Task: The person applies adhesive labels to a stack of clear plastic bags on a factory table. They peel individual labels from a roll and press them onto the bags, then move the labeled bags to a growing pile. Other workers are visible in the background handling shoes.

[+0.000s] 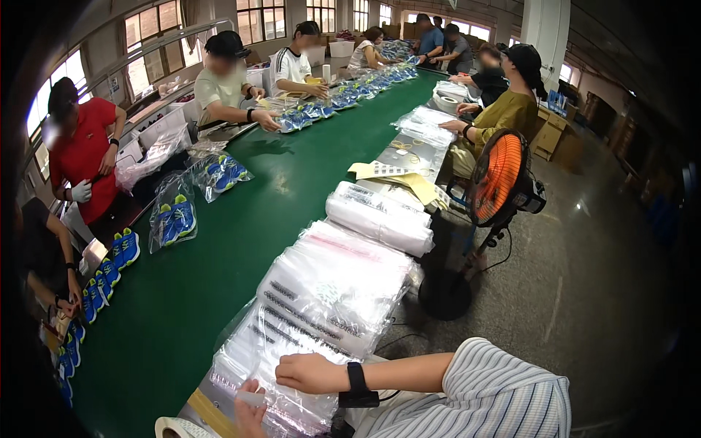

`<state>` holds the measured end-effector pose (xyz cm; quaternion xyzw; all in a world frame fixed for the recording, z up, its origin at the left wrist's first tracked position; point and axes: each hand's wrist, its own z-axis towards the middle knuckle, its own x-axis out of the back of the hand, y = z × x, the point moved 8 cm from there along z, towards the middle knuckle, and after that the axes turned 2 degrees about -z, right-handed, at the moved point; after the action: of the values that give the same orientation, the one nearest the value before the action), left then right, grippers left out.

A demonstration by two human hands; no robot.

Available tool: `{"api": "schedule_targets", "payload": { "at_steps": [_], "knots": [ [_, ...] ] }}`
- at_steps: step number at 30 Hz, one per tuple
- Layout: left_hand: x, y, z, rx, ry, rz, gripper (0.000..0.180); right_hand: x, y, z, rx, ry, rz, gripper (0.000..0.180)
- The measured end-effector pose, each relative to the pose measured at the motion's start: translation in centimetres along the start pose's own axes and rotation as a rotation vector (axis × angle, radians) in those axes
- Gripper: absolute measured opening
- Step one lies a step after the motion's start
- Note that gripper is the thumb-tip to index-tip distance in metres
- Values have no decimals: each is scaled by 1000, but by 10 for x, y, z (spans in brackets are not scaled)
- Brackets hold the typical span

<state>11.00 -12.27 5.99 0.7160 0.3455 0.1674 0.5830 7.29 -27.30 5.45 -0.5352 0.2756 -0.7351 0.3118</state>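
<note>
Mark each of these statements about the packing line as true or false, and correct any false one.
1. The right hand rests on the stack of clear plastic bags. True.
2. The conveyor belt is red. False: it is green.
3. The right wrist wears a black watch. True.
4. The floor fan has a blue grille. False: it is orange.
5. The bagged shoes on the belt are blue. True.

Around the green belt [219,241]: bagged blue shoes [175,219] at left, an orange fan [496,179] at right, workers along both sides.
</note>
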Motion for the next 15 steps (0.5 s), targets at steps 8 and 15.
{"api": "schedule_targets", "payload": {
  "at_steps": [8,15],
  "knots": [
    [-5,-45,61,66,422,-893,37,10,8,13,-183,155,160,19],
    [2,-47,37,-373,273,-507,44,50,27,1,-219,191,250,21]
  ]
}}
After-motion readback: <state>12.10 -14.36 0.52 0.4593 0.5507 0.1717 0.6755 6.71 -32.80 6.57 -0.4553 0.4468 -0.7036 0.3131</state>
